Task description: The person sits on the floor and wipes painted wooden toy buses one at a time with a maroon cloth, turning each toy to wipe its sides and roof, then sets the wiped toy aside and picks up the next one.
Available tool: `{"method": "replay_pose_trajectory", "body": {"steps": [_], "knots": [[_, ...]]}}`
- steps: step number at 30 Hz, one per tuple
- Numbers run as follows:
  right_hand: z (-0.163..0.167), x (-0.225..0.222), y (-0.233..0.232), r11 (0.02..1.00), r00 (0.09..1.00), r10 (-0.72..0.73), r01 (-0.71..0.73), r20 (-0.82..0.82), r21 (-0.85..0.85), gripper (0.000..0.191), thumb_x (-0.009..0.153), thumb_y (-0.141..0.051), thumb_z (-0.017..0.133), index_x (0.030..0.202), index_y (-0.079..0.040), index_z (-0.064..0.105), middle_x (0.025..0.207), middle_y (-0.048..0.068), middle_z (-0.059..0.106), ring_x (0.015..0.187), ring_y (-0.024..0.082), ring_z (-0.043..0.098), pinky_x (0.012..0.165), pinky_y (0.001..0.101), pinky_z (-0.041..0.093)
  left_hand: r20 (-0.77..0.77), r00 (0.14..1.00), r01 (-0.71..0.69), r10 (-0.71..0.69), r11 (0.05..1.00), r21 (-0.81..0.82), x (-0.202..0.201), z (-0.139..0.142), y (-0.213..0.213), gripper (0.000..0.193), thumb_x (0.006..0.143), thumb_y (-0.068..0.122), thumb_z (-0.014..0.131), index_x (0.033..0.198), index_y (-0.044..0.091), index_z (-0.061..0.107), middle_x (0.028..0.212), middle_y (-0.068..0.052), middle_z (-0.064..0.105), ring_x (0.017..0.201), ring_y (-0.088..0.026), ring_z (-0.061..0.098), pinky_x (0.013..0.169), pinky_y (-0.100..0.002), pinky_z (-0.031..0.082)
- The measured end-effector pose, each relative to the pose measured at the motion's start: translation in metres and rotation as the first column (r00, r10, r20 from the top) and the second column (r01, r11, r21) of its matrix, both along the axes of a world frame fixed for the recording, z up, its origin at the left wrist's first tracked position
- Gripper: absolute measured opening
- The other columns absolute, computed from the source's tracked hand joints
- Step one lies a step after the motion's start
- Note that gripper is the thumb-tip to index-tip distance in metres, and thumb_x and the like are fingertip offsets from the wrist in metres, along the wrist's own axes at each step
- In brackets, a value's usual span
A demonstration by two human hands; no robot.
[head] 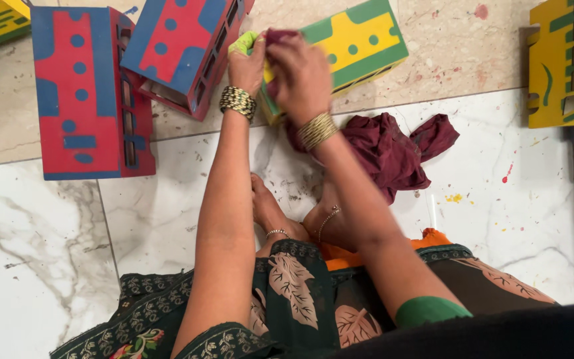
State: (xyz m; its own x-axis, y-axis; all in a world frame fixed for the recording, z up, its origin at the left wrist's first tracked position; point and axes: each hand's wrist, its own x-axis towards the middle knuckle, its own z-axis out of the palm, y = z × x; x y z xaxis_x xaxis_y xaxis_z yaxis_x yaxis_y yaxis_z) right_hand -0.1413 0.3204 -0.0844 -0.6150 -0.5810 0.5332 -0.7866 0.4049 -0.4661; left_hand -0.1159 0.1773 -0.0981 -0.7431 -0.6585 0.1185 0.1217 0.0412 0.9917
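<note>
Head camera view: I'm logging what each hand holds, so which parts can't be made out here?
- Green-and-yellow painted toy bus: near end hidden by both hands.
- Left hand: palm side unseen; a yellow-green scrap peeks out.
- Right hand: fingers wrapped in the maroon cloth; grip hidden.
- Yellow toy bus: cut by right edge.

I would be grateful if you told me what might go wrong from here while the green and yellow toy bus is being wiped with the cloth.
1. The green and yellow toy bus is steadied only at one end by the left hand; a firm rub from the right hand might shift it.
2. The maroon cloth trails over the paint-spattered floor and may pick up flecks.
3. The red and blue buses lie close; an elbow may knock them.
</note>
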Motion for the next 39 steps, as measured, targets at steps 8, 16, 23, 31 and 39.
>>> {"method": "replay_pose_trajectory", "body": {"steps": [8,16,23,31,39], "knots": [[0.006,-0.118,0.077,0.852,0.833,-0.52,0.521,-0.188,-0.048,0.033,0.091,-0.02,0.076,0.123,-0.024,0.073,0.133,0.004,0.066,0.132,0.037,0.051,0.11,0.0581,0.026,-0.066,0.997,0.049,-0.04,0.988,0.144,0.006,0.011,0.009,0.03,0.094,0.026,0.072,0.101,-0.003,0.075,0.09,-0.002,0.076,0.082,-0.009,0.068,0.074,-0.026,0.055],[-0.026,0.055,-0.016,0.691,0.847,-0.478,0.527,0.235,-0.494,0.057,0.109,-0.015,0.056,0.16,-0.007,0.033,0.171,0.021,0.027,0.157,0.036,0.026,0.137,0.0479,0.017,0.416,0.907,0.007,0.068,0.984,-0.177,0.007,0.012,0.003,0.055,0.093,0.056,0.062,0.099,0.004,0.079,0.082,-0.014,0.077,0.078,-0.027,0.073,0.074,-0.038,0.055],[-0.038,0.055,-0.011,0.529,0.747,-0.479,0.664,0.46,-0.528,0.034,0.11,-0.015,0.054,0.139,-0.001,0.041,0.139,0.021,0.045,0.134,0.035,0.044,0.125,0.0502,0.029,0.31,0.941,0.218,-0.139,0.946,-0.239,0.01,0.01,-0.016,0.053,0.098,0.052,0.06,0.098,0.001,0.074,0.074,-0.011,0.071,0.071,-0.02,0.067,0.069,-0.036,0.053],[-0.033,-0.073,0.057,0.08,0.494,-0.484,0.847,0.722,-0.525,0.049,0.095,-0.017,0.056,0.136,0.006,0.041,0.133,0.026,0.052,0.118,0.038,0.056,0.104,0.0499,0.045,0.346,0.883,0.398,-0.318,0.898,-0.189,0.009,0.015,-0.029,0.05,0.104,0.045,0.057,0.088,-0.002,0.064,0.067,-0.006,0.059,0.064,-0.011,0.051,0.063,-0.034,0.047],[-0.079,0.139,-0.023,0.646,0.736,-0.227,0.604,0.638,-0.467,0.052,0.105,-0.008,0.044,0.151,0.006,0.026,0.148,0.023,0.035,0.144,0.035,0.035,0.13,0.0412,0.022,0.443,0.877,0.35,-0.188,0.881,-0.318,0.023,0.002,-0.023,0.05,0.105,0.046,0.055,0.112,0.0,0.072,0.08,-0.012,0.066,0.07,-0.013,0.059,0.071,-0.035,0.049]]}}
